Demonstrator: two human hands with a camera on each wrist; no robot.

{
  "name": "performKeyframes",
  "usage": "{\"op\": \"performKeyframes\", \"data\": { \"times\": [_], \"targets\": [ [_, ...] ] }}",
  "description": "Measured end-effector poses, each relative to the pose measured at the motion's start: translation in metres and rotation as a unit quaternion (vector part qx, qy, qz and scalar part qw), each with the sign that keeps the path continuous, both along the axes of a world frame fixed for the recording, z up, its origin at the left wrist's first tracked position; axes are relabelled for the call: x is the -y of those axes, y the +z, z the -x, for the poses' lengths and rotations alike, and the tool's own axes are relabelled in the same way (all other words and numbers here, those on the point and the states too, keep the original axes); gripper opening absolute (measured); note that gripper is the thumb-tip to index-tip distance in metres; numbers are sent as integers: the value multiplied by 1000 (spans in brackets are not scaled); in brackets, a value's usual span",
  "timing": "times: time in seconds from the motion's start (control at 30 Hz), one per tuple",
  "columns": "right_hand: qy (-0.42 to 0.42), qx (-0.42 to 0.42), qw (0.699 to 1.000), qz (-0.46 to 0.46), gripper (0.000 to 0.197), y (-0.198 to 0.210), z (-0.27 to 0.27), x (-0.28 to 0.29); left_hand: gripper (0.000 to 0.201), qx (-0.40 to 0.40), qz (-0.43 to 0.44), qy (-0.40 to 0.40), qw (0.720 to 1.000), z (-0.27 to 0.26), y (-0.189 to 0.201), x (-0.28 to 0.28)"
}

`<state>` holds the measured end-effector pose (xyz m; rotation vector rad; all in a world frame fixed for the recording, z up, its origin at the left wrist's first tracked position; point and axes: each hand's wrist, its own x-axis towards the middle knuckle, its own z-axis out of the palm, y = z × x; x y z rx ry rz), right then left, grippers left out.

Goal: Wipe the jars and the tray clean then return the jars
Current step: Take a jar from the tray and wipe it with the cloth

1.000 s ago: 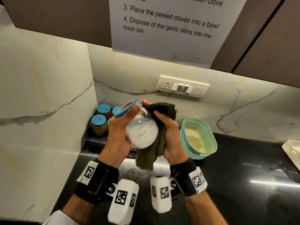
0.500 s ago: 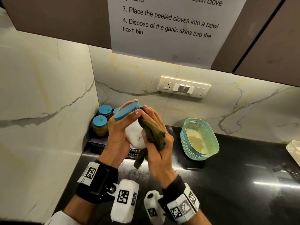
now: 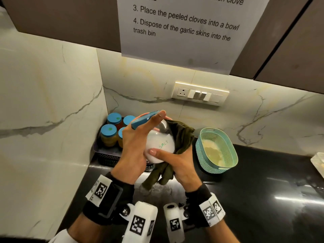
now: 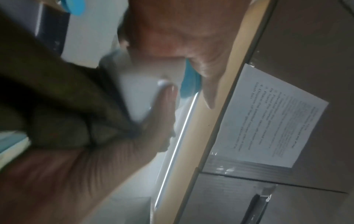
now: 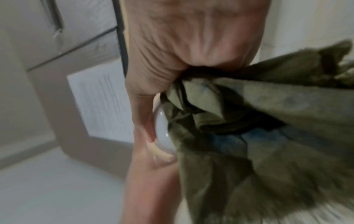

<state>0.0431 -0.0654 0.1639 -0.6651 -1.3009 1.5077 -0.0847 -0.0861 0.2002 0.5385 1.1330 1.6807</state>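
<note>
Five blue-lidded jars are counted: one (image 3: 160, 144) held up, four (image 3: 109, 135) in the tray (image 3: 103, 152). One cloth (image 3: 180, 137), one basket (image 3: 216, 151), one sheet (image 3: 184, 30), two hands (image 3: 133, 148) are seen.

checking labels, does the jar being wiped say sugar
No, the jar gripped by the left hand reads SALT in green.

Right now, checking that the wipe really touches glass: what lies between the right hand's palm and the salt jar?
The olive-green cloth lies between the right hand and the salt jar; only the thumb touches glass directly. Head view shows it.
</note>
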Motion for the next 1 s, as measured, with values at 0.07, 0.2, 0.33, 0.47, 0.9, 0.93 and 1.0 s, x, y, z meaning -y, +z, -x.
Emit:
{"op": "performKeyframes", "data": {
  "times": [0.07,0.2,0.33,0.47,0.9,0.93,1.0],
  "targets": [
    [59,-62,992,90,79,5,-7,-5,95,-40,-14,-62,997,10,3,-3],
    [199,-111,935,270,90,12,-21,-14,104,-23,-58,-215,975,32,4,-7],
    [180,-101,953,223,81,21,-12,-11,86,-24,-89,-175,980,17,7,-8],
    [31,-26,998,41,53,29,2,1,66,-4,-62,-73,995,11,0,-10],
    [-185,94,918,-338,57,-9,29,0,66,135,-48,-48,989,12,0,-9],
    [-160,62,949,-265,66,-5,31,-1,62,131,-52,-27,990,11,1,-9],
    [-120,34,981,-151,82,3,32,2,57,95,-41,9,995,9,1,-11]
  ]
}}
